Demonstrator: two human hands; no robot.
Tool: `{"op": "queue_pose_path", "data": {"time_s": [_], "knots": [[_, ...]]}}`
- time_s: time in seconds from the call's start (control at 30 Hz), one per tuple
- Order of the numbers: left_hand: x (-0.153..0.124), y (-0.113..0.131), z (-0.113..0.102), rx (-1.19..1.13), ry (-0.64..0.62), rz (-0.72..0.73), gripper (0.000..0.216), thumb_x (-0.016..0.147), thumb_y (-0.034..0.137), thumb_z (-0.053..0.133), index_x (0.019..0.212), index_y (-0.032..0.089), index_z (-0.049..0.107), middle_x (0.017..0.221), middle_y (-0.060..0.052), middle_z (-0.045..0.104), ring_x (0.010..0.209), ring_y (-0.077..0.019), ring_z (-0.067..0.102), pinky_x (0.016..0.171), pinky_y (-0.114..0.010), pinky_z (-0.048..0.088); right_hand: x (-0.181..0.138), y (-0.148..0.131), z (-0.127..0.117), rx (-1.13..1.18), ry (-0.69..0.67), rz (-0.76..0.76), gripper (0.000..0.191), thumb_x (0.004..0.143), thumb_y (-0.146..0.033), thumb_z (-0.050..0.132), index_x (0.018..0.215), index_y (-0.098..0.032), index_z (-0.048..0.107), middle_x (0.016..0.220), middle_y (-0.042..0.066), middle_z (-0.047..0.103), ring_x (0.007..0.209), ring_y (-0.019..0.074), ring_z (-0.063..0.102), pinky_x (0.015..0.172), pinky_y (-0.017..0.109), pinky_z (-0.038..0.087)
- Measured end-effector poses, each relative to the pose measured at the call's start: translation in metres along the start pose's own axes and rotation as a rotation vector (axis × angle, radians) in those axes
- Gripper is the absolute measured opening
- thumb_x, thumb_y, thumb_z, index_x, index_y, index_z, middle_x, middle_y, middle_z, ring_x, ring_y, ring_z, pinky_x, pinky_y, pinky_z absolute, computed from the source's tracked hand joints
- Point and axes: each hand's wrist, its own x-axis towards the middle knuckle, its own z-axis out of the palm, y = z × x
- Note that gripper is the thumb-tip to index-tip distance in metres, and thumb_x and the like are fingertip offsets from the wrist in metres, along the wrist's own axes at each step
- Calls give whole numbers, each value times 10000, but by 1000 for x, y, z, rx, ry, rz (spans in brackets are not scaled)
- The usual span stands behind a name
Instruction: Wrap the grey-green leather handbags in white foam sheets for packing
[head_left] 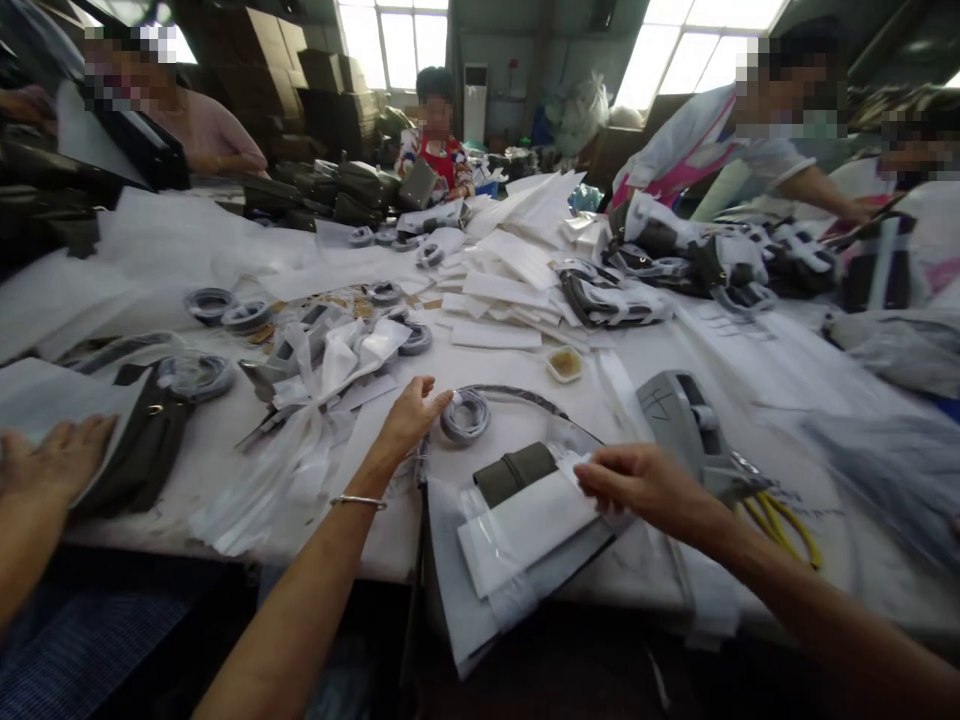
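My left hand [409, 415], a thin bracelet on its wrist, stretches over the white table with its fingers apart. Its fingertips lie just short of a grey coiled strap [465, 415] and hold nothing. My right hand [637, 480] is closed in a pinch on the edge of a clear plastic bag [570, 445]. The bag lies at the table's near edge over a white sheet [525, 525] and a folded olive-grey piece [514, 470].
At the far left another person's hand [52, 455] rests by a dark bag [142, 450]. A grey tape dispenser [686, 420] and yellow loops [787, 515] lie right of my hand. White sheets [502, 290], grey coils [225, 310] and dark bags [337, 190] fill the table, with several people around it.
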Motion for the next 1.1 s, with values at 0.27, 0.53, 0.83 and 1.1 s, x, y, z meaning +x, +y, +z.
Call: {"op": "queue_pose_path", "data": {"time_s": [0.27, 0.53, 0.83, 1.1], "knots": [[12, 21, 26, 672, -113, 52, 312, 699, 362, 738, 979, 237, 675, 946, -93, 739, 950, -309, 672, 791, -312, 449, -85, 57, 78, 1148, -63, 484, 710, 651, -654, 817, 1125, -160, 628, 1091, 141, 696, 1020, 246, 684, 908, 373, 530], [-64, 95, 19, 727, 202, 636, 357, 858, 345, 591, 1200, 259, 645, 1141, -83, 693, 978, -311, 656, 766, -328, 478, -64, 50, 103, 1462, -83, 346, 749, 593, -588, 877, 1207, -244, 619, 1412, 112, 547, 1298, 315, 498, 999, 456, 452], [-135, 236, 15, 501, 300, 953, 375, 834, 422, 663, 1208, 400, 678, 1128, 49, 707, 1081, -282, 638, 965, -370, 506, -2, 29, 120, 1646, -58, -166, 452, 726, -392, 850, 1124, -305, 656, 1295, 16, 648, 1237, 246, 541, 987, 394, 435], [-40, 348, 81, 572, 287, 1179, 345, 817, 219, 640, 1162, 221, 653, 1060, -22, 718, 940, -206, 667, 909, -351, 520, 53, 21, 72, 1794, 194, -323, 379, 618, -494, 890, 893, -294, 723, 1119, -11, 735, 1276, 271, 530, 1061, 455, 409]]}}
